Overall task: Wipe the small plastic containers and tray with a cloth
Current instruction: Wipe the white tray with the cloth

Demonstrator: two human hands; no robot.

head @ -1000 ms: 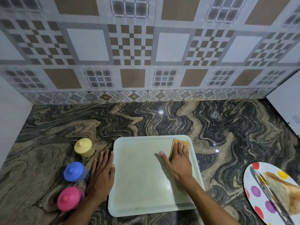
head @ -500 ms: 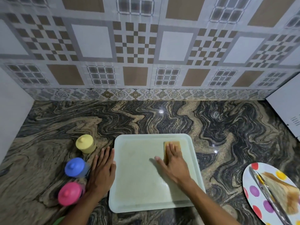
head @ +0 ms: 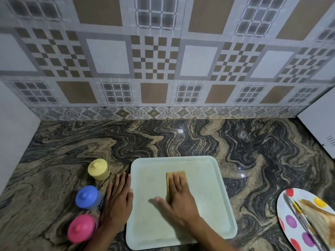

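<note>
A pale green square tray [head: 213, 205] lies flat on the marbled counter. My right hand [head: 178, 201] presses a folded yellow-brown cloth [head: 170, 180] onto the tray's middle with straight fingers. My left hand [head: 117, 201] lies flat on the counter against the tray's left edge, thumb touching the rim. Left of that hand stand three small lidded plastic containers in a column: yellow [head: 98, 169] farthest, blue [head: 86, 197] in the middle, pink [head: 81, 228] nearest.
A white plate with coloured dots [head: 290, 221] sits at the right edge, carrying a piece of bread and a knife. A white appliance [head: 320, 122] stands at the far right and a white panel [head: 14, 133] at the left. A tiled wall backs the counter.
My right hand has slid the cloth leftward, from the tray's far right corner toward its middle. My left hand and the three containers have stayed where they were.
</note>
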